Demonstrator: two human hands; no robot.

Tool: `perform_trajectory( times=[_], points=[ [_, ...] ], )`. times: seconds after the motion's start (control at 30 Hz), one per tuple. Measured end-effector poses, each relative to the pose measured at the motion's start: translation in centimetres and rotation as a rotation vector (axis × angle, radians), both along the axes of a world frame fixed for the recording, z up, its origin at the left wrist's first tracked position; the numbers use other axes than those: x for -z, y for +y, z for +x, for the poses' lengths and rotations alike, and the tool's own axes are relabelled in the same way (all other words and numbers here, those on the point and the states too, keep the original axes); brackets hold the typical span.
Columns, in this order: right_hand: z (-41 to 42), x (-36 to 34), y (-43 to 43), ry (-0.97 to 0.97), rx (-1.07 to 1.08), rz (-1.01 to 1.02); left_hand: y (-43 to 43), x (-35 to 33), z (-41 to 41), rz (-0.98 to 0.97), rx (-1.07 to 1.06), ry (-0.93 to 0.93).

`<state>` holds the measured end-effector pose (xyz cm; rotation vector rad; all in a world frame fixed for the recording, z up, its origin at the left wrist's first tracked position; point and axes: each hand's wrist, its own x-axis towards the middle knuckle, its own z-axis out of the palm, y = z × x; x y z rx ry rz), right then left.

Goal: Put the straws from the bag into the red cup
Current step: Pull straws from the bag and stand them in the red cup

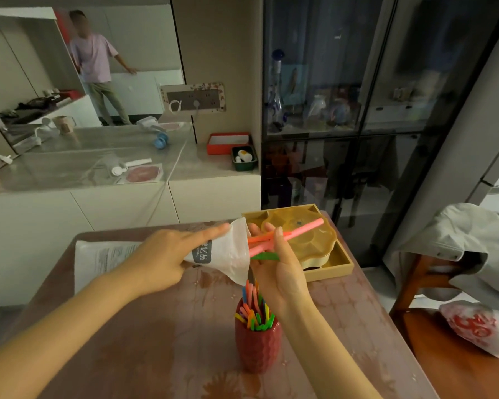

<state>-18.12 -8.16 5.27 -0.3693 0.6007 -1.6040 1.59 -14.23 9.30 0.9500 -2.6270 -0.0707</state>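
My left hand (167, 254) grips the closed end of a clear plastic bag (228, 251), held above the table with its mouth turned right. At the bag's mouth my right hand (277, 269) pinches a few straws (297, 232), pink, orange and green, that stick out toward the right. Below my right hand stands the red textured cup (257, 344) on the table, with several coloured straws (255, 312) upright in it.
A tan sectioned tray with a lid (326, 246) lies behind my hands on the pink-patterned table (162, 335). A printed paper (98, 260) lies at the left. At the right are a wooden chair (444, 355) with a plastic bag and a draped garment. A person stands far back left.
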Motion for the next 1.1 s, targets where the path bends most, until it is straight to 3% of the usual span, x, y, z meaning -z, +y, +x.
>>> perform_trajectory(
  times=[0.13, 0.27, 0.5, 0.63, 0.73, 0.93, 1.1],
  points=[
    [0.3, -0.2, -0.2, 0.247, 0.096, 0.017, 0.5, 1.7, 0.4, 0.016, -0.050, 0.023],
    [-0.6, -1.2, -0.6, 0.359, 0.280, -0.014, 1.0, 3.3, 0.8, 0.058, -0.075, 0.063],
    [-6.8, -4.4, -1.1, 0.009, 0.580, 0.019, 1.2, 6.0, 3.2, 0.129, -0.160, 0.095],
    [-10.2, -5.3, 0.2, -0.023, 0.632, -0.024, 1.1, 7.0, 4.6, 0.178, -0.197, 0.128],
    [-11.1, -6.1, 1.2, 0.082, 0.579, -0.116, 0.7, 7.5, 5.4, 0.194, -0.231, 0.144],
    [-7.4, -7.9, 1.0, 0.549, 0.449, -0.238, 0.1, 8.3, 5.3, 0.193, -0.265, 0.153],
    [-5.5, -10.2, 0.7, 0.644, 0.445, -0.313, 0.1, 9.3, 5.3, 0.203, -0.315, 0.200]
  ],
)
